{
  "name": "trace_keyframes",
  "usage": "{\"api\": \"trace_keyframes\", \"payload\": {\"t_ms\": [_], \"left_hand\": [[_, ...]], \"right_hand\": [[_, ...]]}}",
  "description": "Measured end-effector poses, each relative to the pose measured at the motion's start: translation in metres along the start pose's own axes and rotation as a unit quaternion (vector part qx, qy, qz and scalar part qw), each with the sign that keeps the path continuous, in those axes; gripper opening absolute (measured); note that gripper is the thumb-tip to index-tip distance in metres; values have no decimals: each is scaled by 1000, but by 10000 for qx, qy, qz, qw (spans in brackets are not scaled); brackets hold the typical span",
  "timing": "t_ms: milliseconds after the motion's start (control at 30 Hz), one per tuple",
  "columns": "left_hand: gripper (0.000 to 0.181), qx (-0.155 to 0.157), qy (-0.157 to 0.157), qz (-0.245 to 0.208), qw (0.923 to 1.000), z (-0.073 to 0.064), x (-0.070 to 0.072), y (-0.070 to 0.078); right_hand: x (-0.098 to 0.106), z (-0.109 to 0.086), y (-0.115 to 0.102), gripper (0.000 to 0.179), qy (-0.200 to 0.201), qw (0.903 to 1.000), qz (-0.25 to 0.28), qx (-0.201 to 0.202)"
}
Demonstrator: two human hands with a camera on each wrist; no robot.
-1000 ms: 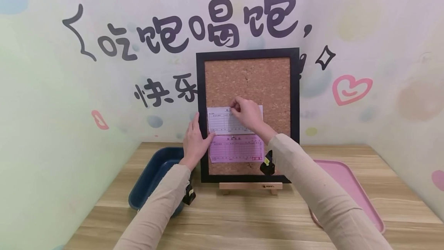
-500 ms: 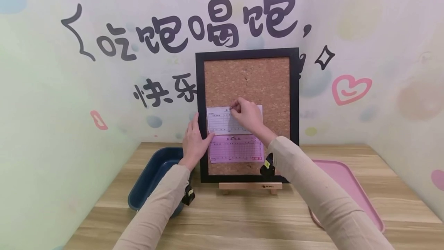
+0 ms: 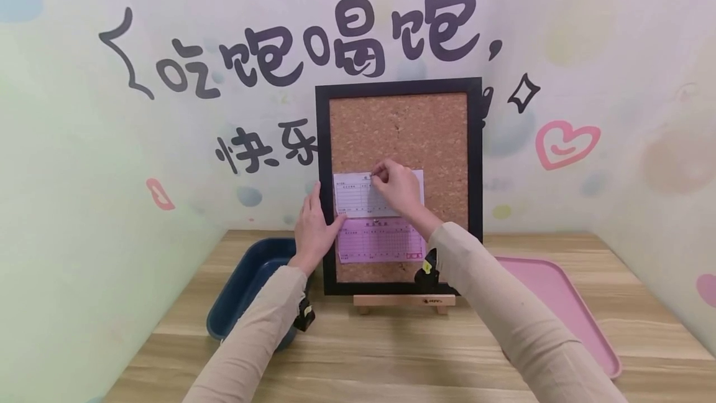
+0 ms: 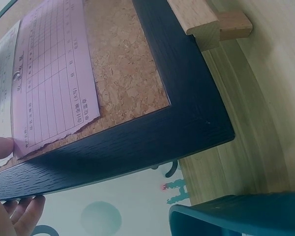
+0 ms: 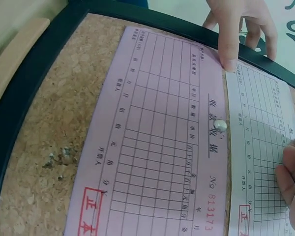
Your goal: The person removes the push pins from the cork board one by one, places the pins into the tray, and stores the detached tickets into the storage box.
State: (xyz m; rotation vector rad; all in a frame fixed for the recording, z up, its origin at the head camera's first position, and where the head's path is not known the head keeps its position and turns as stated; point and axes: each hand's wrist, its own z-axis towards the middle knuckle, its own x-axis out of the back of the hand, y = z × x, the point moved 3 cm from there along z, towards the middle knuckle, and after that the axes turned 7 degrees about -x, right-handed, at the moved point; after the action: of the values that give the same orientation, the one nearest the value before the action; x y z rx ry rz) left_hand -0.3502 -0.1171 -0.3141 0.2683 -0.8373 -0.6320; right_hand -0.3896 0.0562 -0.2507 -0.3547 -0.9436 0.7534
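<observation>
A black-framed corkboard stands upright on a small wooden easel. My left hand grips its left edge, thumb in front by the receipts, fingers reaching behind the frame. Low on the cork is a pink receipt, fixed at its top middle by a silver push pin. Directly above lies a white receipt, flat on the cork. At the top middle of that white receipt, my right hand pinches what looks like a push pin, mostly hidden by the fingertips.
Left of the board sits a deep blue tray, partly behind my left forearm. A flat pink tray lies on the right, partly under my right forearm in this view. Behind the wooden table rises a printed wall.
My right wrist and forearm have dropped slightly, while the fingertips stay at the same spot on the white receipt. The left hand and the board have not visibly moved.
</observation>
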Motion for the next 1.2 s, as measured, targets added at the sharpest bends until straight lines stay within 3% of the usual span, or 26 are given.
{"api": "trace_keyframes", "payload": {"t_ms": [200,400,600,833,1200], "left_hand": [[81,40,-40,32,10000,-1,-2,-2],[82,82,-175,67,9998,1,1,-4],[83,96,-272,81,9996,0,4,-4],[83,64,-210,70,9997,-1,3,-3],[83,-21,-173,100,9998,0,1,-1]], "right_hand": [[0,3,2,7,-240,9996,-103,81],[5,9,-3,8,-834,9950,-447,333],[7,13,-4,11,-1342,9898,-432,193],[7,14,-4,10,-1319,9903,-402,154],[9,13,-8,12,-1123,9875,-998,473]]}}
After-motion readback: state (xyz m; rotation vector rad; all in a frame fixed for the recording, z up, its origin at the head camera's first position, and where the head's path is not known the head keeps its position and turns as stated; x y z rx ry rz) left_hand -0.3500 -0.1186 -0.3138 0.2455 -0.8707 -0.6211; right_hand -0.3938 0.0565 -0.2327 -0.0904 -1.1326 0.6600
